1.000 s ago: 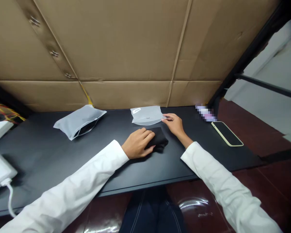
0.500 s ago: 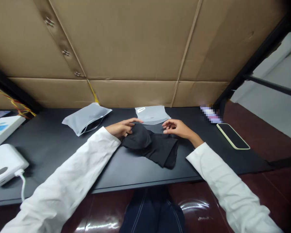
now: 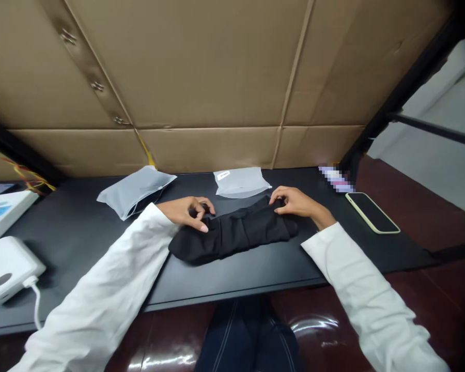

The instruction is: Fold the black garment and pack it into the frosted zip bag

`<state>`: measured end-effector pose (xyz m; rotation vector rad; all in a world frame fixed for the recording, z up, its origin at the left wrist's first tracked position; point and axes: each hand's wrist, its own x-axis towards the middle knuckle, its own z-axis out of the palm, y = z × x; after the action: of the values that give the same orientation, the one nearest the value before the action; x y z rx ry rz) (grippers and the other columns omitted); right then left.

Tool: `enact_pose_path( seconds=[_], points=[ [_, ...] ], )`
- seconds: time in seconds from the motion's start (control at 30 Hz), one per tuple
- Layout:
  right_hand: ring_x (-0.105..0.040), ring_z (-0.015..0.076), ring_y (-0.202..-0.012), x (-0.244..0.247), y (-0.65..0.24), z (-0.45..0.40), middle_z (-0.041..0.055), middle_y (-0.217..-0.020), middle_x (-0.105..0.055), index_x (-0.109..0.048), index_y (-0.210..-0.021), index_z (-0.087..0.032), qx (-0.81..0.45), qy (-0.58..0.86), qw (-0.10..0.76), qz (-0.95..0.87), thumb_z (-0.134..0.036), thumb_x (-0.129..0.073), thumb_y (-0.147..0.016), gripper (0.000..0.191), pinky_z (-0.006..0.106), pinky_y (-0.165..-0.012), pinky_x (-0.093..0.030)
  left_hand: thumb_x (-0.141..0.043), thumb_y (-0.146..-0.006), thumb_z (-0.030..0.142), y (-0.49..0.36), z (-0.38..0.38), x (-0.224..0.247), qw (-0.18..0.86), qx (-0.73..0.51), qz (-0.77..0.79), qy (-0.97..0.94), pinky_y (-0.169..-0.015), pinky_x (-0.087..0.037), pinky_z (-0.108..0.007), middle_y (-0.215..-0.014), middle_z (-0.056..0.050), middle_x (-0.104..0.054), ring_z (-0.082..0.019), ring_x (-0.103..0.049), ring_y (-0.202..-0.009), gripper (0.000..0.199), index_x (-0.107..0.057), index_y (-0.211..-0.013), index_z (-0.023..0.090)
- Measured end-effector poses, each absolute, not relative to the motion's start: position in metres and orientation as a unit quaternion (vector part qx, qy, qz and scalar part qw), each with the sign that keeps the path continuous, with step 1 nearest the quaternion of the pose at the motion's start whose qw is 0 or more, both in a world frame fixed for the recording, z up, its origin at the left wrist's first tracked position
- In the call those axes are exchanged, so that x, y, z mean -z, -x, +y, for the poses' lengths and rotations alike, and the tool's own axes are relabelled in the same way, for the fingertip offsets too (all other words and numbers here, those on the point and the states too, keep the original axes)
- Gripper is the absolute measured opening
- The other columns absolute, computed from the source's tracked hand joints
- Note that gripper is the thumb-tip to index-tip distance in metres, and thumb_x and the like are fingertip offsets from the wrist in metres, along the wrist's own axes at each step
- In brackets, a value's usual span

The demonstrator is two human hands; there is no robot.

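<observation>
A black cloth (image 3: 236, 233) lies stretched sideways on the dark table, in a long, wrinkled strip with a rounded left end. At its upper left edge, my left hand (image 3: 191, 211) has thumb and fingers curled round a bit of the cloth. My right hand (image 3: 292, 202) pinches the cloth near its right end, with the fingertips on its upper edge. Just behind the cloth lies a flat frosted bag (image 3: 241, 182) with a small white label.
A puffed frosted bag (image 3: 137, 190) lies at the back left. White devices, one with a cable (image 3: 10, 268), stand at the far left. A phone (image 3: 372, 213) lies at the right, by a blurred item (image 3: 336, 179). Cardboard (image 3: 217, 77) walls the back.
The black cloth has been spread from a bunched shape into a longer strip. My right hand, formerly apart from it, now grips its right part. My left hand has moved slightly left and down.
</observation>
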<state>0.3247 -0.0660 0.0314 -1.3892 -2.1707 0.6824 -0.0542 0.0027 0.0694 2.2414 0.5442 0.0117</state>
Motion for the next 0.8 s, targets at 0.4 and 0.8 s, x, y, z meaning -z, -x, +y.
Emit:
enact_pose_path(
  seconds=[0.4,0.8],
  points=[
    [-0.065,0.0225,-0.093,-0.048,-0.324,-0.076,0.0035,-0.094,-0.071,-0.055,-0.08,-0.022,-0.346,0.493,0.405,-0.688,-0.036,-0.072,-0.074,0.023,0.034,-0.085,-0.047,-0.066,-0.08,0.052,0.055,0.004,-0.064,0.324,-0.047,0.287,-0.9,-0.066,-0.045,-0.024,-0.079,-0.005,-0.065,-0.014,-0.056,-0.07,0.038,-0.072,-0.087,0.015],
    [-0.075,0.0289,-0.089,-0.065,-0.301,-0.105,0.0127,-0.086,-0.077,-0.062,-0.085,-0.016,-0.77,0.185,-0.003,-0.611,-0.035,-0.084,-0.071,0.033,0.038,-0.081,-0.058,-0.076,-0.073,0.049,0.027,-0.068,-0.1,0.523,0.05,0.119,-0.843,-0.056,-0.046,-0.03,-0.074,-0.009,-0.067,-0.014,-0.05,-0.054,0.027,-0.076,-0.069,0.023]
  ],
)
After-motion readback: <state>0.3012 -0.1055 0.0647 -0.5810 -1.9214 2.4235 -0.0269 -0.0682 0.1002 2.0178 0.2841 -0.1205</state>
